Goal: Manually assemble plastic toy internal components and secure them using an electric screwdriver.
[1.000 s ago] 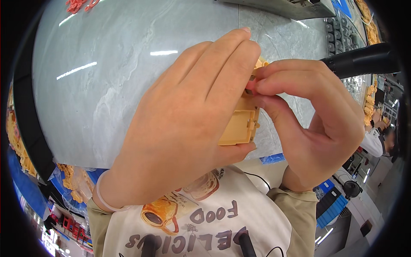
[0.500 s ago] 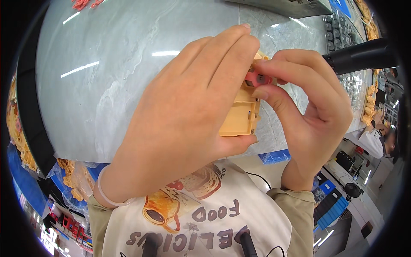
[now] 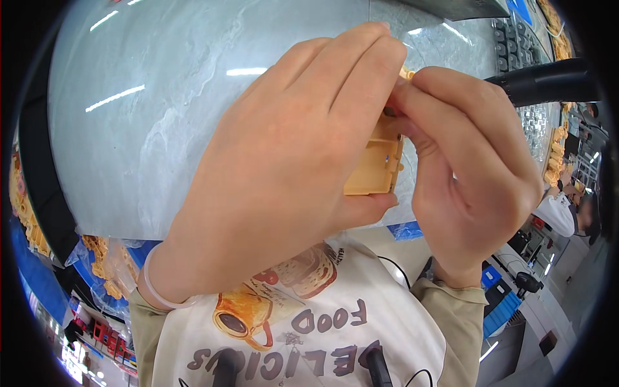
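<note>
My left hand (image 3: 290,129) is wrapped round a yellow plastic housing (image 3: 374,171) above the table. Its thumb runs under the lower edge, and the fingers cover most of the far side. Open compartments with low walls show in the uncovered part. At the housing's upper right, my right hand (image 3: 477,148) pinches with thumb and forefinger, bent inward at the wrist. Whatever lies between these fingertips is covered now; only a dark bit shows beside them. The small red part seen there earlier is hidden.
Beneath is a grey marbled table (image 3: 148,168). A black tube (image 3: 541,80) juts in from the right, near a tray of dark parts (image 3: 506,48). A metal box (image 3: 467,8) stands at the far edge. Bagged yellow parts (image 3: 106,264) lie lower left. Another person (image 3: 558,213) is at right.
My right hand has turned inward and pressed closer to the housing, covering the red part. The housing and my left hand have shifted slightly right and up in the picture.
</note>
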`<state>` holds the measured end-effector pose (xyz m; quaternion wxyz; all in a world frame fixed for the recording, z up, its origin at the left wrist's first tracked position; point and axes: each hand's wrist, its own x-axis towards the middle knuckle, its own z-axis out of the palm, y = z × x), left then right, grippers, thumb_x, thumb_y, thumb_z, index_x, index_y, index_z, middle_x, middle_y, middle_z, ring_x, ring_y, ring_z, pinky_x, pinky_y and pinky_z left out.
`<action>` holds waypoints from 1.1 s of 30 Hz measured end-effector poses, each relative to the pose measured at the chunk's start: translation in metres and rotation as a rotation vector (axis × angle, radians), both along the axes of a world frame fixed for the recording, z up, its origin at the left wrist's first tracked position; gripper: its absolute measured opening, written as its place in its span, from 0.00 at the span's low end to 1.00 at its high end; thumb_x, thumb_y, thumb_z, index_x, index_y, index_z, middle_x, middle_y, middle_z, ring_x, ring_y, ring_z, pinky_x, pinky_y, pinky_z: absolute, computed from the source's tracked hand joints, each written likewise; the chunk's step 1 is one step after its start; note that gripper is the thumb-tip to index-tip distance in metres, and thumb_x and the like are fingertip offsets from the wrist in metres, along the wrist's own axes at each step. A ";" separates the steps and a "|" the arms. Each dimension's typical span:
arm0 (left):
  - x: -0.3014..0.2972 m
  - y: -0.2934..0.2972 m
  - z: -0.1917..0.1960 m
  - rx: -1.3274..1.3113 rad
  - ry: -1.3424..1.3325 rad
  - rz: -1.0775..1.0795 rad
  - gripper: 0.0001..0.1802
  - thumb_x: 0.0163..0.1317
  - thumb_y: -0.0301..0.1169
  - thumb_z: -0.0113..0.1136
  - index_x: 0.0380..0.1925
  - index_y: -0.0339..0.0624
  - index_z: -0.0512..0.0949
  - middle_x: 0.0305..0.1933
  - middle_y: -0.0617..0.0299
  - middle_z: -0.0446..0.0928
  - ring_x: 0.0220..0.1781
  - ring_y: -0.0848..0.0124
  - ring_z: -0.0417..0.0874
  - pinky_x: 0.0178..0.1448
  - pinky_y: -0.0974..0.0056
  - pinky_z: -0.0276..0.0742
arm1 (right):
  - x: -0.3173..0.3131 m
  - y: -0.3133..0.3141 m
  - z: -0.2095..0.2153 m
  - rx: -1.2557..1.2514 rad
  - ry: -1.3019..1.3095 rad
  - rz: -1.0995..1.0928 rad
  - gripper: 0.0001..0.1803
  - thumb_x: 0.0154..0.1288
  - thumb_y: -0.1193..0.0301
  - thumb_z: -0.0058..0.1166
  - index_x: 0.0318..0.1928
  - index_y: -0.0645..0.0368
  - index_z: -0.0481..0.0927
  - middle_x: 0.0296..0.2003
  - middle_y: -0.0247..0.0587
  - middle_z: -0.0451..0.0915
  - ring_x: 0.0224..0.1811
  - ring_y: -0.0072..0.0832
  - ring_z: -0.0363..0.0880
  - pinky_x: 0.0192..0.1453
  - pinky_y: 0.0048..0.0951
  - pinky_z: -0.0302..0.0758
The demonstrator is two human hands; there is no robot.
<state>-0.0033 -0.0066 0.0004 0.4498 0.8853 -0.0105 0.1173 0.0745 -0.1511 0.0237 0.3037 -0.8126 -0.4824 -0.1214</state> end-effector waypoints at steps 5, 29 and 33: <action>0.000 0.006 -0.003 0.096 -0.045 -0.060 0.49 0.33 0.29 0.75 0.63 0.43 0.68 0.66 0.53 0.70 0.64 0.52 0.73 0.66 0.55 0.72 | 0.010 -0.006 -0.001 -0.037 0.058 0.049 0.14 0.45 0.89 0.63 0.36 0.67 0.86 0.35 0.43 0.83 0.35 0.31 0.82 0.38 0.25 0.77; -0.001 0.002 -0.003 -0.057 0.003 -0.022 0.48 0.33 0.28 0.75 0.62 0.43 0.69 0.66 0.53 0.70 0.63 0.53 0.73 0.65 0.56 0.73 | -0.004 -0.003 -0.003 -0.029 0.014 -0.030 0.12 0.45 0.87 0.66 0.35 0.68 0.86 0.36 0.46 0.83 0.36 0.35 0.82 0.39 0.29 0.79; -0.001 0.001 -0.006 -0.063 -0.017 -0.013 0.49 0.31 0.27 0.76 0.62 0.43 0.69 0.66 0.54 0.71 0.63 0.54 0.74 0.64 0.56 0.74 | 0.005 -0.005 -0.011 -0.007 -0.236 0.106 0.13 0.40 0.86 0.65 0.33 0.70 0.85 0.37 0.48 0.83 0.37 0.39 0.82 0.39 0.31 0.81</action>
